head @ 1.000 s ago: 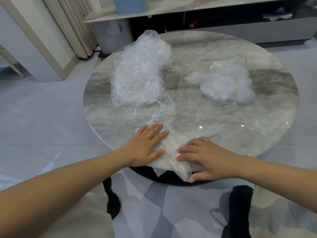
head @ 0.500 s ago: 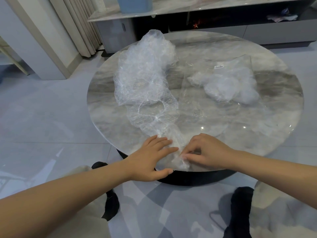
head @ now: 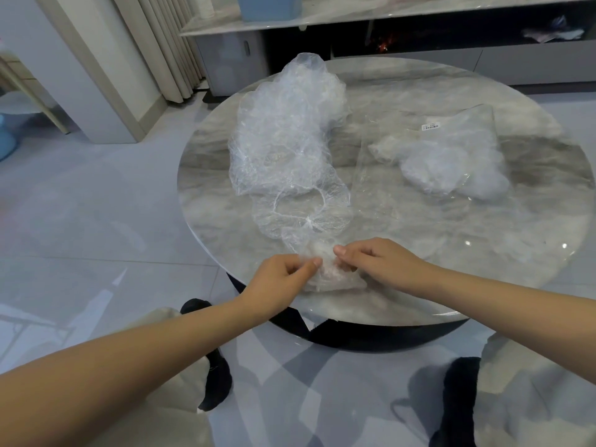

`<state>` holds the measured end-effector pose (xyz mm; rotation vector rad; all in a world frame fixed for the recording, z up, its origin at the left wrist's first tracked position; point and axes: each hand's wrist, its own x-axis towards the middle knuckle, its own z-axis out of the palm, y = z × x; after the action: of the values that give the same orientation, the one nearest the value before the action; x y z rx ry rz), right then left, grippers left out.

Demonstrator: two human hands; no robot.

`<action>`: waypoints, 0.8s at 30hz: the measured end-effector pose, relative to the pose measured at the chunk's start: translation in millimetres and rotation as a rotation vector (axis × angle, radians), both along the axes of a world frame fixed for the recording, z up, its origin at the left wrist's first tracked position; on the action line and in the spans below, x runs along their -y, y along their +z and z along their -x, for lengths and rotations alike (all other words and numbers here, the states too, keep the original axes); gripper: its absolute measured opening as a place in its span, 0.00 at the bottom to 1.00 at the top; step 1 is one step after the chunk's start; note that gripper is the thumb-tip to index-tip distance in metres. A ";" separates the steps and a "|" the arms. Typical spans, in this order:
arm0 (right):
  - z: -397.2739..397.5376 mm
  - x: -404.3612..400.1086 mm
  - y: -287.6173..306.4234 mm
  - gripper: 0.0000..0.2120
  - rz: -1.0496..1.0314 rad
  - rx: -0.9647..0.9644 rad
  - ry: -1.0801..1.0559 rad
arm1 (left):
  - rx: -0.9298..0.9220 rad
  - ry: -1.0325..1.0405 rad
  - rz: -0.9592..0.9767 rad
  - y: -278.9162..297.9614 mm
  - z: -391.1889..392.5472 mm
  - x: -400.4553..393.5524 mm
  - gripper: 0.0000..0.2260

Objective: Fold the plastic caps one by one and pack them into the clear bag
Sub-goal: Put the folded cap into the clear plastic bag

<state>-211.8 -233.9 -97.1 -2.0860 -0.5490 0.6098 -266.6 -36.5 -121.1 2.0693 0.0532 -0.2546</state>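
A crumpled, partly folded clear plastic cap [head: 325,269] lies at the near edge of the round marble table [head: 483,269]. My left hand [head: 280,282] pinches its left side with curled fingers and thumb. My right hand [head: 377,262] pinches its right side. Behind them a loose heap of unfolded plastic caps [head: 287,140] stretches toward the far edge, with one spread cap [head: 303,214] nearest my hands. To the right lies the clear bag [head: 429,156] with a white label, holding a wad of folded caps [head: 451,169].
A low grey cabinet [head: 419,62] with a marble top stands behind the table, a blue container [head: 271,6] on it. Curtains [head: 161,43] hang at the back left. My knees and dark-socked feet show below the table edge on the tiled floor.
Both hands went from pressing flat on the cap to curling and pinching it. The cap has bunched into a smaller bundle between them, pulled back onto the table edge.
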 end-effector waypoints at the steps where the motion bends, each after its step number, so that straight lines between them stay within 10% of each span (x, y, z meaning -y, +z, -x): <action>1: -0.5 -0.3 -1.0 0.26 0.033 0.027 0.020 | -0.014 0.021 0.019 0.9 -1.9 -1.2 0.32; 5: -2.0 -1.6 -9.4 0.35 0.163 0.189 0.130 | -0.056 0.171 -0.022 5.0 -9.9 -0.1 0.26; 15: -9.7 -11.8 -26.5 0.20 0.267 0.170 -0.065 | -0.182 0.328 0.075 13.5 -22.8 4.0 0.14; 24: -19.9 -15.5 -25.7 0.21 0.356 -0.021 -0.150 | 0.609 -0.309 -0.752 -9.1 -3.3 2.7 0.19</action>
<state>-191.8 -218.4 -122.7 -2.4255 -0.2815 0.6785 -263.3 -39.2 -130.2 2.8140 -0.6325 0.2663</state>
